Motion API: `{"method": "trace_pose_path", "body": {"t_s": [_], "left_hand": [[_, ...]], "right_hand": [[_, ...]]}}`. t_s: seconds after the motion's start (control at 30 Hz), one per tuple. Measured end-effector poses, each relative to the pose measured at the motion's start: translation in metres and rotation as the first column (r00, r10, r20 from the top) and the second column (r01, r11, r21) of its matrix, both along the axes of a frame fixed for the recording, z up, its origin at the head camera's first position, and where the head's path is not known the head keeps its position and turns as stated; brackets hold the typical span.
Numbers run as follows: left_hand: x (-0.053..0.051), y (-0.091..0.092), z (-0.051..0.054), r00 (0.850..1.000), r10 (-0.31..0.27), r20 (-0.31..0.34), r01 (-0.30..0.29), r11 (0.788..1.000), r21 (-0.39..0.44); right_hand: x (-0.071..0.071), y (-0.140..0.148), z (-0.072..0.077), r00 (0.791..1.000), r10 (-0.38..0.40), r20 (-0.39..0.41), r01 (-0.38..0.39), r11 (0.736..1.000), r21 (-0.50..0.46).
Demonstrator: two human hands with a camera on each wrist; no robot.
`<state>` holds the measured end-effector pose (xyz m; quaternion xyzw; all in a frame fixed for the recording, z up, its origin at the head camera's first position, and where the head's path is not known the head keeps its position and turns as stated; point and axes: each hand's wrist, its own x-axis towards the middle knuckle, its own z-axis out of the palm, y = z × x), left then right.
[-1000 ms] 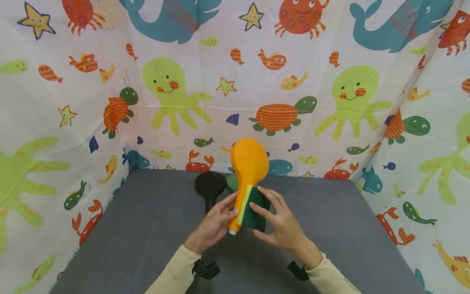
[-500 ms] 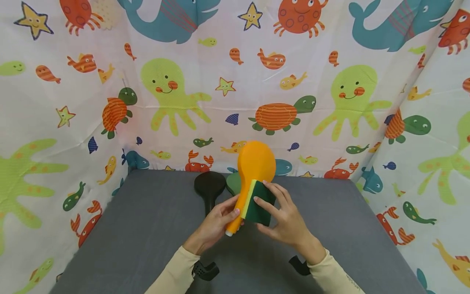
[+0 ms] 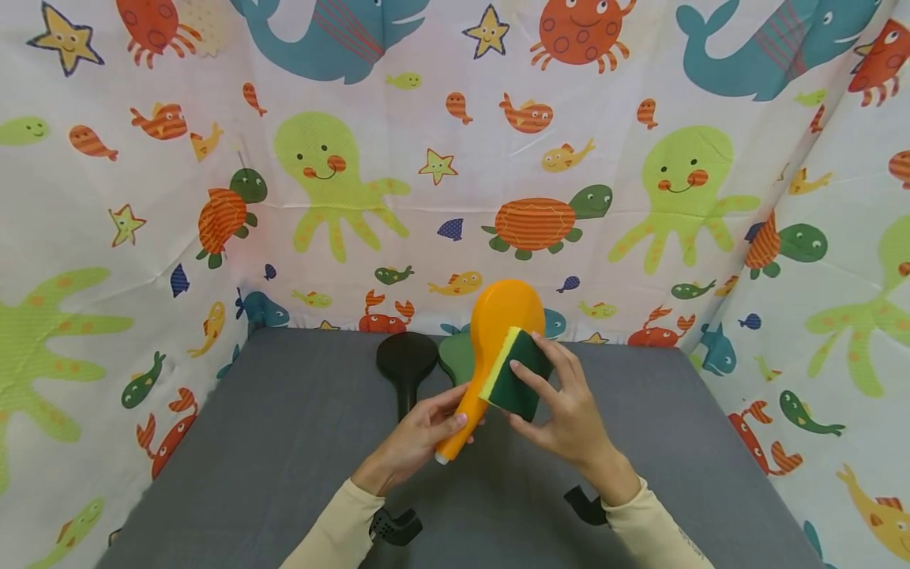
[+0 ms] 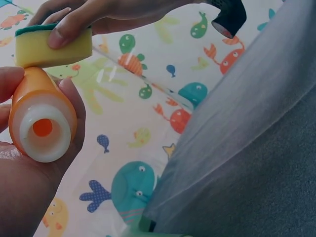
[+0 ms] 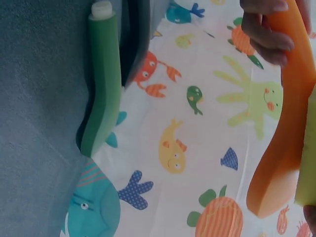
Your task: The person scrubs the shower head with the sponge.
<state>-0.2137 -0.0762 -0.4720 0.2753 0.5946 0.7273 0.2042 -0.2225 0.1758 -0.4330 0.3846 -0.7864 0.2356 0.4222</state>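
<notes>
White sea-creature-print cloth (image 3: 398, 134) backs a grey table (image 3: 298, 411); above it, the left hand (image 3: 415, 435) curls round a smooth, round-headed, white-ended orange paddle (image 3: 498, 316); the right hand (image 3: 579, 419) pinches a blocky green-and-yellow sponge (image 3: 519, 397) against it.

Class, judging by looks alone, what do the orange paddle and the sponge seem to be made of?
Orange paddle: probably plastic, smooth and softly satin, given its even colour and faint highlights.
Sponge: likely matte foam, its yellow edge looking rough; the dull dark green face may be scouring fibre.
</notes>
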Motion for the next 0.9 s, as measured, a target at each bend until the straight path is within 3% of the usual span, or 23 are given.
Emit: {"method": "trace_pose_path", "body": {"t_s": [0.3, 0.6, 0.9], "left_hand": [[0.003, 0.0, 0.001, 1.0, -0.006, 0.024, 0.007, 0.999, -0.034], [0.008, -0.005, 0.001, 0.997, -0.071, 0.009, 0.071, 0.994, -0.078], [0.011, -0.009, 0.0, 0.994, -0.111, -0.021, 0.109, 0.991, -0.083]], "right_hand": [[0.002, 0.004, 0.003, 1.0, 0.007, -0.001, -0.007, 1.0, -0.003], [-0.007, 0.022, 0.017, 0.996, -0.037, 0.082, 0.05, 0.987, -0.153], [-0.011, 0.032, 0.023, 0.984, 0.011, 0.177, 0.037, 0.962, -0.269]]}}
